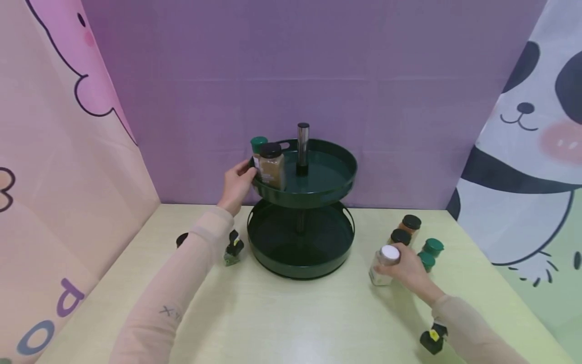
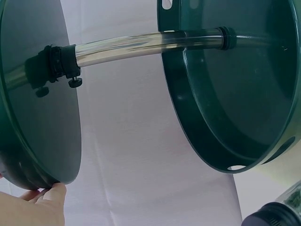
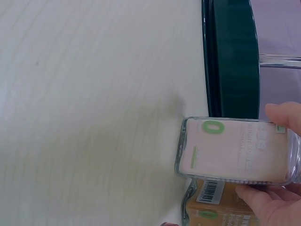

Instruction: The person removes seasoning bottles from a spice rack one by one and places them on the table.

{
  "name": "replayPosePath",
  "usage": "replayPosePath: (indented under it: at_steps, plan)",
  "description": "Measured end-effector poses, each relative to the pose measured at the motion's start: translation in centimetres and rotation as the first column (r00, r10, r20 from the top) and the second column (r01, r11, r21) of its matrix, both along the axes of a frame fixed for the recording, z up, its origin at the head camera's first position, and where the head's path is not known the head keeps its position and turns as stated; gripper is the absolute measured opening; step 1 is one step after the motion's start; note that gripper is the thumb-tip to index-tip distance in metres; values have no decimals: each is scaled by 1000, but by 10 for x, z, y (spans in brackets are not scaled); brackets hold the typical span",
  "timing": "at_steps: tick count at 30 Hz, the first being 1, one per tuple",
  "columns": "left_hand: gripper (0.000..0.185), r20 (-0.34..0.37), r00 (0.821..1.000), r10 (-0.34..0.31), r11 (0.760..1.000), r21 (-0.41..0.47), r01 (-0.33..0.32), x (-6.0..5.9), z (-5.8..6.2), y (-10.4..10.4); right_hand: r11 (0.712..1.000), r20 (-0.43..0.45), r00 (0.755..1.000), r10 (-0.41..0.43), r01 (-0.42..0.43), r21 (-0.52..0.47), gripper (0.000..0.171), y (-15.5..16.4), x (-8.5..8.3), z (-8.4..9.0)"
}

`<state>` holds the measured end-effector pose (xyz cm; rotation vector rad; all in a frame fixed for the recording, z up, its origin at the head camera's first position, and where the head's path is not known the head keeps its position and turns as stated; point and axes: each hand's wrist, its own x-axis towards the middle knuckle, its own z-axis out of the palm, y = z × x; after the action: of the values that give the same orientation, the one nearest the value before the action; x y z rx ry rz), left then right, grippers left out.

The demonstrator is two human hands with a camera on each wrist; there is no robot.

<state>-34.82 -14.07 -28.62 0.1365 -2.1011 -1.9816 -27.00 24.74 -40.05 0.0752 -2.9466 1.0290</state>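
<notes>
The white-lidded jar (image 1: pixel 384 265) stands on the tabletop (image 1: pixel 291 313) toward its right edge, just right of the green 2-tier rack (image 1: pixel 302 212). The right hand (image 1: pixel 411 273) grips it, fingers curled round its glass body; in the right wrist view its pale label shows a green ring mark, but the small print is too blurred to read. Just behind it stand 2 black-lidded jars (image 1: pixel 406 230) of brown spice and 2 green-lidded jars (image 1: pixel 431 252), partly hidden by the hand. One of the brown jars shows a barcode in the right wrist view, cut off by the frame.

The left hand (image 1: pixel 237 184) holds the left rim of the rack's upper tray (image 1: pixel 327 174), fingers on its outer wall; how far they curl under is hidden. On that tray, at its left side, stand a black-lidded brown spice jar (image 1: pixel 272 166) and, behind it, a green-lidded jar (image 1: pixel 259 146) mostly covered by it. A steel pole (image 1: pixel 302 146) rises through the tray's middle.

Near the tabletop's left edge, the left sleeve hides most of a small dark-capped bottle (image 1: pixel 233 249) and a black lid (image 1: pixel 182 239). Near the front right corner, a black tag with a yellow mark (image 1: pixel 434 337) hangs at the right sleeve, its writing illegible.
</notes>
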Motion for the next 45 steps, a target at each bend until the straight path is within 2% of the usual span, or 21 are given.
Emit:
replayPosePath:
  at_steps: [15, 34, 39, 45]
  plan:
    - [49, -8, 1000, -10, 1000, -19, 10, 2, -3, -5, 998, 15, 1000, 27, -26, -51, 73, -3, 3, -6]
    - [47, -11, 1000, -1, 1000, -17, 1, 0, -2, -5, 995, 29, 995, 90, -89, -51, 76, -2, 1, -2]
    - [47, -20, 1000, -4, 1000, -21, 4, 0, -3, -5, 994, 32, 995, 99, -98, -48, 78, -1, 4, 7]
    - [48, -18, 1000, -12, 999, -42, 11, -1, -2, -6, 988, 40, 990, 138, -135, -76, 75, 0, 3, 33]
